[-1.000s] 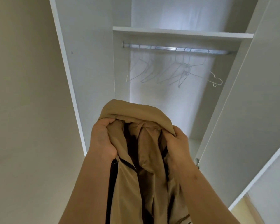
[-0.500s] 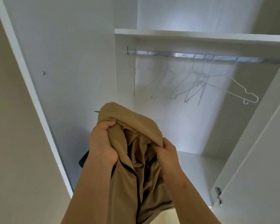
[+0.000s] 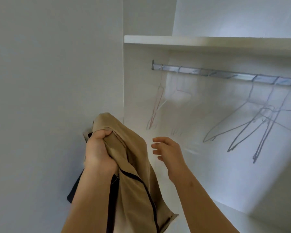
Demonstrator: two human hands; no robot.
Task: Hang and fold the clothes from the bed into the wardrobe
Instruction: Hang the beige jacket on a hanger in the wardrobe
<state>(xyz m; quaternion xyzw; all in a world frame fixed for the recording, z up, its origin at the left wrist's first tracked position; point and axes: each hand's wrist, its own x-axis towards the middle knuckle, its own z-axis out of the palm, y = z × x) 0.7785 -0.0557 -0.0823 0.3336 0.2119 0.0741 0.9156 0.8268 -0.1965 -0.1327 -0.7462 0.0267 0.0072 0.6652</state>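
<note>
Currently the left hand (image 3: 99, 148) is closed in a fist round the bunched top of the tan garment (image 3: 134, 179); thumb and fingers are curled into the cloth, and the grip is firm. The garment hangs from that fist down past the left forearm, at the left edge of the wardrobe (image 3: 217, 174) opening; black piping runs down its front. A dark piece of cloth (image 3: 74, 189) shows behind the left forearm; whether it belongs to the garment cannot be told.

The right hand (image 3: 168, 152) is empty; its fingers are loosely spread and slightly bent, pointing left toward the garment, just beside it but apart from it.

Inside the wardrobe a metal rail (image 3: 225, 75) runs beneath a white shelf (image 3: 208, 42); bare wire hangers (image 3: 252, 125) hang in a cluster on the right part of the rail; a fainter, blurred hanger with a pinkish tint (image 3: 156, 106) hangs near its left end. No hanger is touched by either hand; the garment sits lower than the rail and to its left.
</note>
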